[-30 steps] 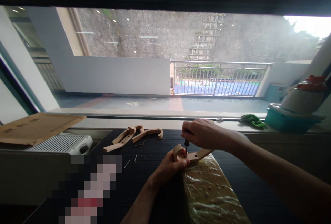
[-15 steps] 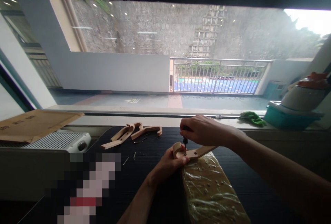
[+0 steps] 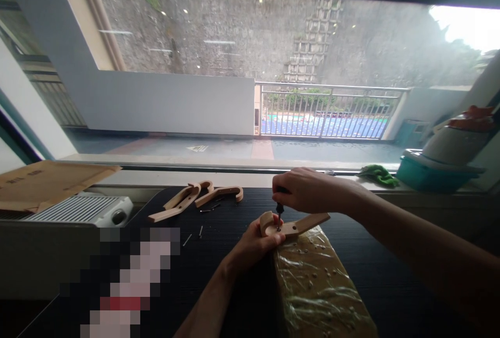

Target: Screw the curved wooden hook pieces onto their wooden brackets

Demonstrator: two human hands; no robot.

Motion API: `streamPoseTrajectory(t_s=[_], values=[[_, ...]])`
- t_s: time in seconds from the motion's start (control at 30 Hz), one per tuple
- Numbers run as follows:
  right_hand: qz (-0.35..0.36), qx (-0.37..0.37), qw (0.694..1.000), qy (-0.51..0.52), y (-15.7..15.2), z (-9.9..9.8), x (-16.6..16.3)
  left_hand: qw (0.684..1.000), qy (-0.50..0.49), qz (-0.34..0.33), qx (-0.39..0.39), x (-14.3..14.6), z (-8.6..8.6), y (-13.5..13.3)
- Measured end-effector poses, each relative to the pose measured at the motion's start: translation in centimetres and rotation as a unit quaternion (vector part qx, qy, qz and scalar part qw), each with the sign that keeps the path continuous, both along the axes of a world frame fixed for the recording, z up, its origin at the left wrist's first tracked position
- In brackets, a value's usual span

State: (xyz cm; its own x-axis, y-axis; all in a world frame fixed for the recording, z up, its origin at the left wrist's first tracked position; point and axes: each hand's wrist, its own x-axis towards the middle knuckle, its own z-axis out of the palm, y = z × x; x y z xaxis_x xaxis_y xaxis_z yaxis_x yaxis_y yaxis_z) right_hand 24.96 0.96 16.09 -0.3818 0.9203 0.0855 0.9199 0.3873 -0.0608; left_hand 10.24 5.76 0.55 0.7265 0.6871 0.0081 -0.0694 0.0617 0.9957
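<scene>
The room has slid slightly up in view since a second ago, and more of the wooden hook's (image 3: 303, 224) straight arm shows below the right hand (image 3: 300, 190), which grips and largely hides the screwdriver's (image 3: 279, 209) handle. The left hand (image 3: 260, 240) pinches the hook's curled end on the wrapped block (image 3: 318, 280). Leftward lie spare hooks (image 3: 178, 208) and loose screws (image 3: 200, 232).

From here I see a smooth wooden hook (image 3: 288, 229) in the left fingers (image 3: 277, 239), a metal-shafted screwdriver (image 3: 279, 210) in the right fingers (image 3: 283, 183), glossy plastic film (image 3: 316, 286) below.
</scene>
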Motion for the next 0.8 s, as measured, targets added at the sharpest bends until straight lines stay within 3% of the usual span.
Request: streamPoseTrajectory(t_s=[0.17,0.47,0.8], values=[[-0.022,0.029,0.999,-0.012,-0.1,-0.7,0.0,1.000,0.005,0.000,-0.001,0.1,0.0,0.1],[0.013,-0.029,0.999,-0.031,-0.8,1.3,-0.4,1.000,0.015,-0.009,0.019,0.2,-0.1,0.4],[-0.028,0.012,0.999,0.012,-0.6,-0.6,0.5,0.999,0.039,0.027,0.008,0.3,0.0,0.5]])
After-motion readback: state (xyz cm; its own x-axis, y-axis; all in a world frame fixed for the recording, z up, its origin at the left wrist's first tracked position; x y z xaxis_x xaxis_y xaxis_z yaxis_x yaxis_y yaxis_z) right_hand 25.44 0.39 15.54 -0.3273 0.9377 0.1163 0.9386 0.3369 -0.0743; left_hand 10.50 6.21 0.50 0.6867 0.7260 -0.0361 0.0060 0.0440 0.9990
